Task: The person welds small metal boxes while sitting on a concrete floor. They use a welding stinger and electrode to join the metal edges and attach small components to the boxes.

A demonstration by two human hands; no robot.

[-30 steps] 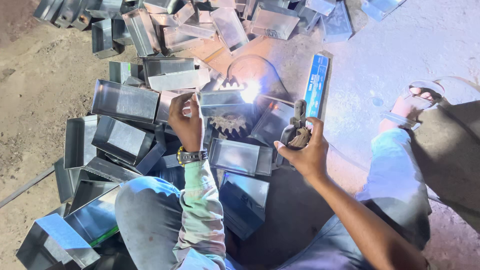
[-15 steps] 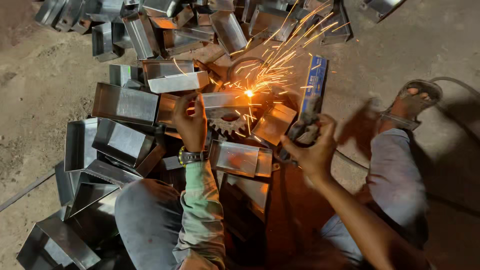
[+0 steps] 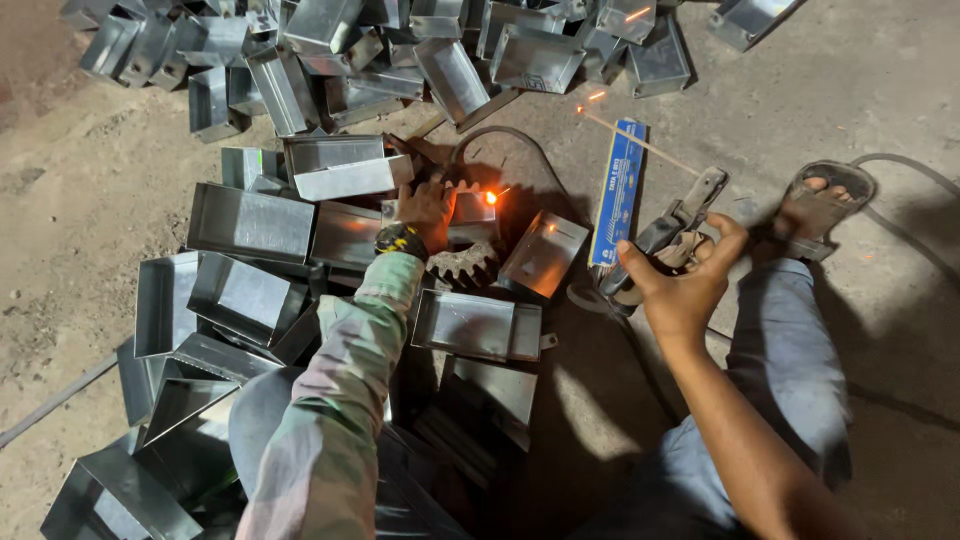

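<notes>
Clamped in my right hand [image 3: 685,290] is the welding electrode holder [image 3: 665,235], fingers wrapped tight round its handle, with the thin rod [image 3: 640,142] pointing up and away from the grip, its tip lifted clear of the work. My left hand [image 3: 428,208] presses down flat on a small metal box [image 3: 470,208], fingers spread rather than curled, so it holds nothing closed; a glowing weld spot [image 3: 490,197] sits just beside those fingertips.

What worries me: bare fingers rest next to hot metal, and a burn follows if the hand slides toward the glow. Sparks fly just off the rod's far end, and my sandalled foot [image 3: 822,200] lies just beyond the holder with skin exposed. The cable [image 3: 500,135] loops behind the box and could snag.

Counting: one holder, one rod, one blue electrode packet [image 3: 617,192] just beside the grip, one toothed gear [image 3: 462,265] under my left wrist. Open sheet-metal boxes [image 3: 250,222] lie heaped around; I make out roughly thirty, though the dark lower pile hides some.
</notes>
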